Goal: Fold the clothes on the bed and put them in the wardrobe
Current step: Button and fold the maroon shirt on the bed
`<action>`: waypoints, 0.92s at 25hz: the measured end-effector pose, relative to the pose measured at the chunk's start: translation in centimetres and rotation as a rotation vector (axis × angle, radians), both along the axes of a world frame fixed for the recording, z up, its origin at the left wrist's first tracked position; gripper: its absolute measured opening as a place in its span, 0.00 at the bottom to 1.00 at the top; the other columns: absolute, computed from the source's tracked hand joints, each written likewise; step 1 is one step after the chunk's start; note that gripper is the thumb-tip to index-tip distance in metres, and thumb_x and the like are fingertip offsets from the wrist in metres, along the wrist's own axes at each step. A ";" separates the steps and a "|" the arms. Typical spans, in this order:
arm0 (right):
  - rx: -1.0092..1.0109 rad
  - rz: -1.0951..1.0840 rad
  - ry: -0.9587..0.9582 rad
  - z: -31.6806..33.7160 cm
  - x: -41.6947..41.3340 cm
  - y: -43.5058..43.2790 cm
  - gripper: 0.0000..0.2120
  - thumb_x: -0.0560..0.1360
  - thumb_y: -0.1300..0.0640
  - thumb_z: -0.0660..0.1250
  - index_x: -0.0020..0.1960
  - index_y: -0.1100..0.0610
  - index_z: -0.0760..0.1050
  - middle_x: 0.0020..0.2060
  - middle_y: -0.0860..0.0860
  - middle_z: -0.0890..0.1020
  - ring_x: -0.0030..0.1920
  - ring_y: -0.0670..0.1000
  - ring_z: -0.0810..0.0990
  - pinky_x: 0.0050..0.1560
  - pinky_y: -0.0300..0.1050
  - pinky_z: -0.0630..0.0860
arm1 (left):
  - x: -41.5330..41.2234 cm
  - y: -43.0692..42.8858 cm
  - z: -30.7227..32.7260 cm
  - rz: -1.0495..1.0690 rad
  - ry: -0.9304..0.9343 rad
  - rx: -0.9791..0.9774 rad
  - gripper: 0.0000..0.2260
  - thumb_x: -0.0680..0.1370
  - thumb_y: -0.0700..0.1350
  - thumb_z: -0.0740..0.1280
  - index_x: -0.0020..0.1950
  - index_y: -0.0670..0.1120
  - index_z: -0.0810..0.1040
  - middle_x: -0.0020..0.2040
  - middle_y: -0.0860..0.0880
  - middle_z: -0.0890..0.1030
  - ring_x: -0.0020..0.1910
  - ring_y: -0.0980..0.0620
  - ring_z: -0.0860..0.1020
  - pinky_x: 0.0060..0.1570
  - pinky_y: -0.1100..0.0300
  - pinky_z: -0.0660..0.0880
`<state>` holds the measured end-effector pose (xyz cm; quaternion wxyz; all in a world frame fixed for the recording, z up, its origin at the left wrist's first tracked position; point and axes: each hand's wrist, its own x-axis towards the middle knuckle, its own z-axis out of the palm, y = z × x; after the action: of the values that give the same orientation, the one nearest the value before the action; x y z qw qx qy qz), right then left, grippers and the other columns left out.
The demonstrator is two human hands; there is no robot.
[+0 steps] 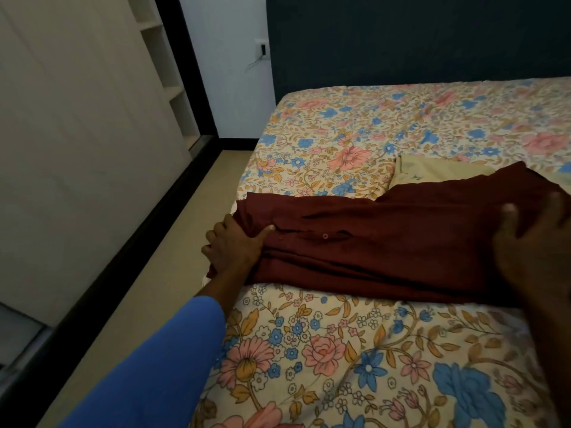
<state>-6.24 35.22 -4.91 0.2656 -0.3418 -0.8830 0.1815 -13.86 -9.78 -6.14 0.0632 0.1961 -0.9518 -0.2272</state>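
Observation:
A dark maroon buttoned garment [386, 239] lies stretched across the bed [340, 350], which has a floral sheet. My left hand [234, 245] grips the garment's left end at the bed's edge, thumb on top and fingers tucked under the cloth. At the right edge of the view, my right hand [534, 242] holds the garment's right end, with the thumb over the fabric. A pale yellow cloth [432, 171] lies partly under the maroon garment at the far side. The white wardrobe [77, 134] stands to the left.
A strip of beige floor [173, 242] runs between the bed and the wardrobe. A dark headboard wall [417, 38] backs the bed. A wall socket [262, 49] with a cable sits beside it. Open white shelves [167, 63] show past the wardrobe door.

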 end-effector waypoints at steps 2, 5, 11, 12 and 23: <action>0.157 0.178 0.021 0.5 0.0 -7.9 0.37 0.81 0.29 0.47 0.82 0.50 0.58 0.82 0.59 0.57 0.83 0.61 0.48 0.77 0.72 0.42 | -0.2 0.1 0.8 0.064 0.060 0.112 0.48 0.71 0.80 0.57 0.74 0.43 0.68 0.70 0.39 0.74 0.68 0.36 0.72 0.66 0.40 0.69; 0.317 0.484 -0.193 -1.4 0.0 -14.7 0.35 0.81 0.29 0.43 0.83 0.45 0.55 0.84 0.53 0.52 0.83 0.57 0.43 0.77 0.68 0.34 | -1.7 0.4 2.4 0.161 -0.031 0.394 0.50 0.68 0.81 0.60 0.72 0.41 0.73 0.67 0.38 0.78 0.64 0.36 0.77 0.62 0.46 0.74; 0.273 0.629 -0.279 -2.6 1.1 -12.6 0.34 0.81 0.30 0.44 0.83 0.44 0.56 0.84 0.50 0.51 0.84 0.54 0.42 0.80 0.65 0.38 | -2.5 2.8 4.9 0.158 -0.093 0.806 0.26 0.65 0.44 0.83 0.60 0.44 0.78 0.51 0.43 0.81 0.50 0.42 0.80 0.53 0.49 0.80; 0.193 0.659 -0.241 -2.2 1.1 -12.4 0.32 0.82 0.32 0.48 0.82 0.45 0.59 0.84 0.50 0.53 0.84 0.53 0.44 0.80 0.63 0.39 | -2.5 3.4 5.8 0.163 -0.070 0.799 0.26 0.64 0.45 0.83 0.59 0.43 0.78 0.50 0.44 0.82 0.49 0.43 0.81 0.53 0.49 0.81; -1.757 0.357 0.322 3.7 2.1 -8.8 0.31 0.81 0.32 0.55 0.67 0.56 0.77 0.59 0.57 0.84 0.58 0.59 0.82 0.59 0.55 0.76 | 4.4 23.9 12.7 -0.612 -0.264 0.548 0.22 0.77 0.59 0.73 0.59 0.41 0.81 0.54 0.46 0.84 0.50 0.47 0.84 0.55 0.50 0.81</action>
<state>-4.15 26.46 -1.20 -0.0024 -0.2499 -0.4191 0.8729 -9.42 14.09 6.51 -0.1837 -0.0584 -0.8704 -0.4530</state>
